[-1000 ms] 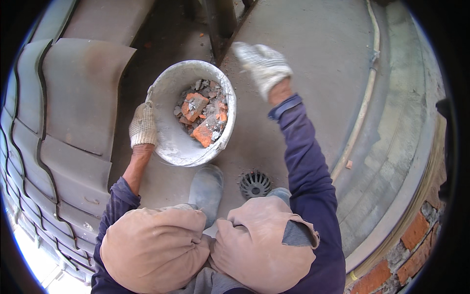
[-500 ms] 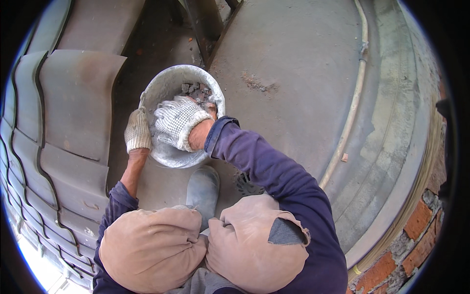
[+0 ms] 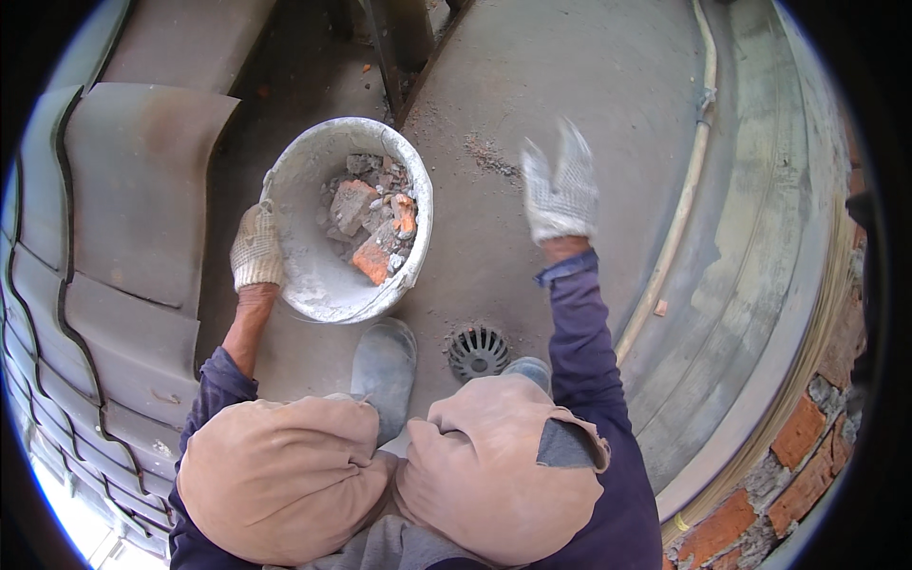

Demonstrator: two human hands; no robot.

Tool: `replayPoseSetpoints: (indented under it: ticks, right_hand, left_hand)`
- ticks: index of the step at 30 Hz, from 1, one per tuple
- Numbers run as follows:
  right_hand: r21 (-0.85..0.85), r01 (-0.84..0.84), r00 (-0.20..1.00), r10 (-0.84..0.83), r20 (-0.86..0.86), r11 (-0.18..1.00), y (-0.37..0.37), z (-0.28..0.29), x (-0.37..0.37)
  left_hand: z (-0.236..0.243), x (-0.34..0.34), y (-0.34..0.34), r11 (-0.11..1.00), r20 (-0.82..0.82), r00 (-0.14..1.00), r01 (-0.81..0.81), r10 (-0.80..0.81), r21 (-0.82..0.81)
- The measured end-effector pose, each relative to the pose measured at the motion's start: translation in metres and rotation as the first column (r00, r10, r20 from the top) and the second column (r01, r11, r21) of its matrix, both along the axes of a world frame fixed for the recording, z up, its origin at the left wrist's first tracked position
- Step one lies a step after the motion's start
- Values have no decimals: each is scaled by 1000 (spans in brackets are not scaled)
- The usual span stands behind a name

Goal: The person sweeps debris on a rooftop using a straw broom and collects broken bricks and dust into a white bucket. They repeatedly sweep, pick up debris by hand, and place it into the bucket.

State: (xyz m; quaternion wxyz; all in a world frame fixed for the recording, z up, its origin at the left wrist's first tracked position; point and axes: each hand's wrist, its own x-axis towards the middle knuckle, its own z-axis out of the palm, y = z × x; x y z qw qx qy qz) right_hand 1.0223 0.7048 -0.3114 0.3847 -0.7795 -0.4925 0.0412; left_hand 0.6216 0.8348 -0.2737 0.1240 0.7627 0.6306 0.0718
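A whitish bucket (image 3: pixel 306 275), crusted with mortar, leans toward me on the floor. Broken brick and rubble (image 3: pixel 353 207) lie inside it. My left hand (image 3: pixel 256 249), in a knitted work glove, grips the bucket's left rim. Out to the right, my right hand (image 3: pixel 562 190) is in a dusty white glove with fingers apart, slightly blurred and holding nothing. Just beyond it is a small patch of loose crumbs (image 3: pixel 489 154) on the floor.
Curved roof tiles (image 3: pixel 142 190) rise along the left. A round slotted floor drain (image 3: pixel 478 352) sits by my boots (image 3: pixel 385 370). A pale pipe (image 3: pixel 676 247) runs along the right, before a brick wall (image 3: pixel 798 432). A dark metal post (image 3: pixel 399 38) stands at the top.
My right hand has come out of the bucket and moved right over the floor, its fingers spreading. The rubble and the floor drain now show. My left hand still grips the rim.
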Motion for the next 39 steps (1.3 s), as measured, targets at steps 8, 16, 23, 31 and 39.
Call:
replayPoseSetpoints:
  ticks: [8, 16, 23, 31, 39]
  right_hand:
    - [-639, 162, 969, 1, 247, 752, -62, -63, -25]
    - [-460, -31, 954, 164, 252, 888, 78, -67, -32]
    - [-287, -299, 856, 389, 340, 910, 86, -76, -34]
    - [-347, -267, 868, 381, 319, 899, 17, -76, -24]
    - [-496, -264, 916, 376, 140, 827, 25, -75, -6]
  left_hand:
    - [4, 7, -3, 998, 99, 995, 5, -12, 64]
    - [4, 7, -5, 996, 167, 982, -89, 90, -11]
    - [4, 5, -3, 994, 81, 996, 35, -43, 100]
    - [9, 10, -5, 999, 117, 993, -4, -1, 41]
    - [2, 7, -2, 999, 144, 989, -28, 23, 34]
